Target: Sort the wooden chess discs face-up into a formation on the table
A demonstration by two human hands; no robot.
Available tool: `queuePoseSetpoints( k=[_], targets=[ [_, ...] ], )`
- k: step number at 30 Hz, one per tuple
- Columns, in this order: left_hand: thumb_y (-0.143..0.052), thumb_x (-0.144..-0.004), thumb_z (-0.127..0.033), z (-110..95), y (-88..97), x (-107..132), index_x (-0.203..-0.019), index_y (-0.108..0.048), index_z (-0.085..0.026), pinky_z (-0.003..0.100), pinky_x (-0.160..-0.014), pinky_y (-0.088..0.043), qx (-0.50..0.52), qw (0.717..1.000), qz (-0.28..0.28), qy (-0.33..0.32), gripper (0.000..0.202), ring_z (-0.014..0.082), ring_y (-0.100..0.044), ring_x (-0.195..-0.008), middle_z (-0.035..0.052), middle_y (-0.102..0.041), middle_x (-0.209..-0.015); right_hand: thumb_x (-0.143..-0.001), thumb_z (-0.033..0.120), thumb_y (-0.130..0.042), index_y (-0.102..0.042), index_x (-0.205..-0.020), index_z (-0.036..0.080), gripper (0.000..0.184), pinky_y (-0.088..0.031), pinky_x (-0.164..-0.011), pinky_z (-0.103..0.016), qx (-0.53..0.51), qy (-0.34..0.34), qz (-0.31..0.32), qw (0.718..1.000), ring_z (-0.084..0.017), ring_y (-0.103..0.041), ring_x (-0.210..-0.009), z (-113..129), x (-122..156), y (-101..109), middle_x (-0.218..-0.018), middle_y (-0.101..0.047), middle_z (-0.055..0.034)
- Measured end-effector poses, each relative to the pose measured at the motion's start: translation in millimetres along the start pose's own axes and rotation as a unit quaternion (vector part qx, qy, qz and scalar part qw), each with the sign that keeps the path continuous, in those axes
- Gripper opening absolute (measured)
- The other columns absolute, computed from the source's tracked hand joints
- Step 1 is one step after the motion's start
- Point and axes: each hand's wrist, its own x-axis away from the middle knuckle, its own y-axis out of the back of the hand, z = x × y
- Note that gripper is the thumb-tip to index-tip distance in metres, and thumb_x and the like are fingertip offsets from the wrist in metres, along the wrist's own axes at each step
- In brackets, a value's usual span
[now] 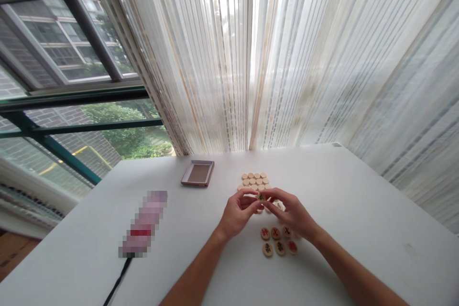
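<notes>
Between the fingertips of both hands is a round wooden Chinese chess piece (260, 197) with a dark character on it. My left hand (241, 210) pinches it from the left, and my right hand (287, 208) grips its other side. Just beyond my fingers, several plain-faced wooden discs (254, 181) lie in rows; my hands cover part of the nearer ones. Closer to me, pieces with red or black characters form two short rows, among them a black-marked piece (279, 247) and a red-marked piece (265, 233). My right wrist partly hides the right end of these rows.
A shallow open box or lid (198, 173) rests at the back left of the white table (333, 186). A blurred-out pinkish object (145, 222) with a black strap (120, 277) lies on the left. Striped curtains (222, 57) hang behind the table, beside a window.
</notes>
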Motion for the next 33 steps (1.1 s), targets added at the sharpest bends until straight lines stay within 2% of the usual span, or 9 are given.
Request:
queuePoseSetpoints(
  k=[6,13,18,23,27,30,33],
  targets=[
    [-0.075,-0.083,-0.037,1.3,-0.3,0.4,-0.106,-0.064,-0.015,0.032,-0.073,-0.059,-0.013,1.000,-0.008,-0.012,0.034,0.0204,-0.073,-0.079,0.0092,-0.076,-0.089,-0.092,0.036,-0.064,-0.068,-0.119,0.026,0.029,-0.058,-0.086,-0.036,-0.067,-0.063,0.023,0.995,-0.021,-0.069,-0.097,1.0,-1.6,2.7,-0.113,-0.072,-0.0057],
    [-0.072,-0.085,-0.037,2.1,-0.2,1.6,-0.111,-0.065,-0.016,0.032,-0.075,-0.058,-0.066,0.997,-0.012,-0.026,0.034,0.0204,-0.072,-0.080,0.0100,-0.075,-0.091,-0.091,0.037,-0.065,-0.067,-0.120,0.026,0.031,-0.055,-0.094,-0.039,-0.112,-0.082,0.045,0.989,-0.024,-0.068,-0.106,2.4,-2.2,4.2,-0.116,-0.072,-0.0063],
    [-0.073,-0.085,-0.037,1.7,-1.7,2.9,-0.112,-0.066,-0.017,0.035,-0.079,-0.059,-0.100,0.994,-0.016,-0.035,0.034,0.0224,-0.073,-0.084,0.0104,-0.075,-0.095,-0.090,0.036,-0.066,-0.066,-0.116,0.023,0.029,-0.057,-0.085,-0.037,-0.118,-0.083,0.041,0.989,-0.023,-0.071,-0.097,2.4,-3.0,2.1,-0.105,-0.074,-0.0065],
    [-0.070,-0.086,-0.038,-3.0,0.5,1.4,-0.109,-0.067,-0.017,0.034,-0.081,-0.059,-0.119,0.992,-0.032,-0.042,0.032,0.0230,-0.073,-0.089,0.0109,-0.075,-0.099,-0.088,0.037,-0.068,-0.064,-0.110,0.021,0.028,-0.058,-0.079,-0.035,-0.155,-0.095,0.019,0.983,-0.021,-0.072,-0.089,-2.3,-3.8,4.7,-0.097,-0.074,-0.0062],
    [-0.069,-0.087,-0.040,-8.7,13.9,-4.6,-0.105,-0.064,-0.015,0.030,-0.073,-0.059,-0.088,0.989,-0.101,-0.055,0.030,0.0222,-0.073,-0.087,0.0101,-0.075,-0.095,-0.086,0.039,-0.071,-0.063,-0.107,0.020,0.029,-0.058,-0.073,-0.034,-0.192,-0.120,-0.028,0.974,-0.023,-0.073,-0.087,-7.3,-6.0,15.1,-0.093,-0.073,-0.0064],
    [-0.067,-0.088,-0.041,-9.1,24.2,-9.2,-0.103,-0.063,-0.015,0.028,-0.067,-0.058,-0.074,0.984,-0.146,-0.064,0.030,0.0208,-0.073,-0.083,0.0097,-0.075,-0.091,-0.082,0.042,-0.074,-0.063,-0.107,0.020,0.035,-0.059,-0.078,-0.038,-0.206,-0.132,-0.070,0.967,-0.025,-0.073,-0.089,-10.1,-7.7,21.7,-0.092,-0.073,-0.0069],
    [-0.067,-0.087,-0.042,-6.0,26.4,-10.9,-0.101,-0.063,-0.014,0.027,-0.066,-0.058,-0.071,0.984,-0.152,-0.063,0.031,0.0202,-0.073,-0.080,0.0094,-0.075,-0.089,-0.079,0.043,-0.077,-0.064,-0.111,0.019,0.042,-0.059,-0.085,-0.043,-0.220,-0.145,-0.088,0.961,-0.027,-0.073,-0.094,-11.5,-8.7,23.5,-0.098,-0.074,-0.0092]
  ],
)
